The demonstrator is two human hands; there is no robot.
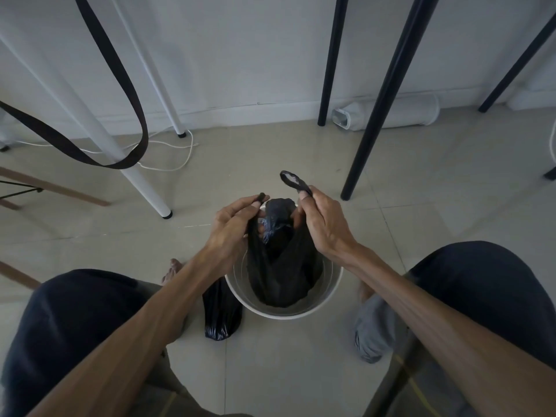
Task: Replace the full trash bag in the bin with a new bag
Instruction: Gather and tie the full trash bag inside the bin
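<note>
The left hand [233, 219] and right hand [323, 219] each grasp one handle of the full black plastic bag [284, 266], which stands upright directly below them inside the round white bin [332, 299].

Head-worn view, steeply downward, close over bin [282, 308]
</note>
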